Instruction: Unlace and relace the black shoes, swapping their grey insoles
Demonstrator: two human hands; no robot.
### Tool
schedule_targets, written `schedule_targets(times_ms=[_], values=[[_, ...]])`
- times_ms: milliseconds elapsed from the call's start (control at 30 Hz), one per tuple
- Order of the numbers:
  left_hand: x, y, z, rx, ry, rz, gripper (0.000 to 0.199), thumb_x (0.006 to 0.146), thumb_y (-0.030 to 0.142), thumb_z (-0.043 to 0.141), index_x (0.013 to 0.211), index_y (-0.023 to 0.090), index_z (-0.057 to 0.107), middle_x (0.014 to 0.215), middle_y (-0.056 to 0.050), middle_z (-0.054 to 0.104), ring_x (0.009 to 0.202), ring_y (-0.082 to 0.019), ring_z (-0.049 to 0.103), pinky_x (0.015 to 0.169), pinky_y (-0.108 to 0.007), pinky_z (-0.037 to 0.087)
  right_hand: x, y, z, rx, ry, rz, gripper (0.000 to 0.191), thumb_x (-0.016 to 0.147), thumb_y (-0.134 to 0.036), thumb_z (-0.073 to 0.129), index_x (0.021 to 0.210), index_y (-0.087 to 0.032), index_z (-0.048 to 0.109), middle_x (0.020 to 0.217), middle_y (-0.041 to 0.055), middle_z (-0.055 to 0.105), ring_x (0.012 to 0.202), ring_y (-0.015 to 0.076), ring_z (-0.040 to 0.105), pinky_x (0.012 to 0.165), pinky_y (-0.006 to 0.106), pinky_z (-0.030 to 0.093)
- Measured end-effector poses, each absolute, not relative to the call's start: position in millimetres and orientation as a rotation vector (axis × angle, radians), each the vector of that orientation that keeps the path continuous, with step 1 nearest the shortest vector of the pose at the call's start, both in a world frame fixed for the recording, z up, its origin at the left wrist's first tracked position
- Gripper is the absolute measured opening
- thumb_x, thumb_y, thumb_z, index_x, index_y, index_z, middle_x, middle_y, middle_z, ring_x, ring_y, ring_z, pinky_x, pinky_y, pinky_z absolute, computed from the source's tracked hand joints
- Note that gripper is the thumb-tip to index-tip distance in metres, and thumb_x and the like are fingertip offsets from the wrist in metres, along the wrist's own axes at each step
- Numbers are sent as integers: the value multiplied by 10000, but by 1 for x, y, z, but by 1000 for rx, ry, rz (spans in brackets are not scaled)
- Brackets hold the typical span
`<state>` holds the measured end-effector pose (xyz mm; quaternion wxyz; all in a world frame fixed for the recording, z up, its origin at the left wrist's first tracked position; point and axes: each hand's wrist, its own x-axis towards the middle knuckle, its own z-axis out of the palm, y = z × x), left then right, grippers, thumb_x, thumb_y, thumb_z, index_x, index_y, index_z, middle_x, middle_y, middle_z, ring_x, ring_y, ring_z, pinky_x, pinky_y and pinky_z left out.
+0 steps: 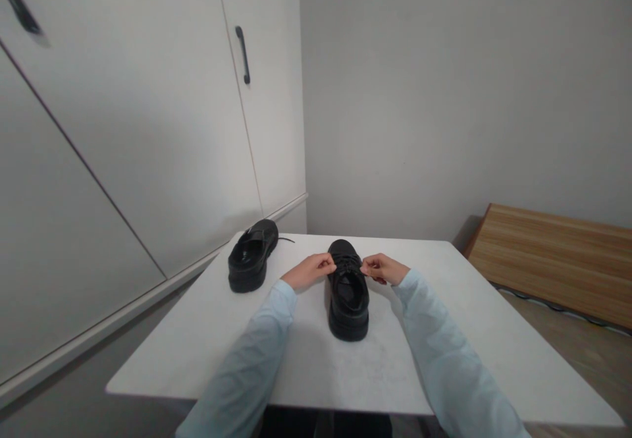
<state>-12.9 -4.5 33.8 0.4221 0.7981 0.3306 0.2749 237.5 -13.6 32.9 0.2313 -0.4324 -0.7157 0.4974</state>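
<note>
A black lace-up shoe (348,323) stands on the white table (306,372), its toe pointing away from me and its heel nearest. My left hand (312,269) is at the left side of its lacing, thumb and fingertips pinched on a shoelace (348,268). On the other side, my right hand (382,268) pinches too, at the right of the lacing. The dark laces against the black leather hide exactly how they run between my fingers. Both sleeves are light blue.
Another black shoe (247,270) stands at the table's far left, a loose lace (286,240) trailing from it. White cabinets (162,95) with dark handles rise on the left, a grey wall (444,95) behind. A wooden bench-like piece (553,253) is at right.
</note>
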Motion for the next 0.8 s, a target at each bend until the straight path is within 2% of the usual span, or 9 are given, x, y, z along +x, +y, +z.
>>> schedule_targets(times_ms=[167,267,467,633,733,800], values=[[-18,-2,41,1994,992,928,294,834,396,477,754,137,592,697,3,561,642,-104,463,615,-215,350,235,-14,42,-1214,-1868,1254,524,672,-684,543,649,-162,503,437,-90,380,333,49,347,312,185,276],[-20,-3,45,1984,1140,1037,300,857,373,428,783,142,605,698,0,573,625,-106,480,599,-212,357,233,-15,51,-1216,-1739,1102,478,704,-635,537,716,-157,531,481,-74,426,353,60,394,316,186,306],[-19,-3,38,2282,1365,969,270,862,371,462,774,163,610,650,2,582,621,-123,504,617,-226,359,220,-26,75,-1139,-1575,865,372,735,-541,563,747,-172,520,566,-36,510,444,82,452,374,199,361],[-21,0,30,2449,1467,825,205,872,320,470,822,182,614,795,-41,650,747,-159,576,694,-248,388,201,-50,97,-1071,-1737,572,269,813,-443,538,790,-175,554,726,20,594,674,134,558,576,251,460],[-22,1,28,2466,1485,771,177,872,290,473,841,186,613,831,-51,662,779,-168,596,712,-251,397,186,-77,105,-1068,-1922,352,179,858,-350,509,915,-184,546,836,41,615,745,152,577,658,285,483],[-23,1,28,2474,1499,749,164,868,276,479,848,187,615,840,-53,665,789,-171,601,713,-251,400,176,-97,105,-1084,-2049,140,216,863,-304,513,1042,-183,515,942,71,610,825,179,582,734,326,493]])
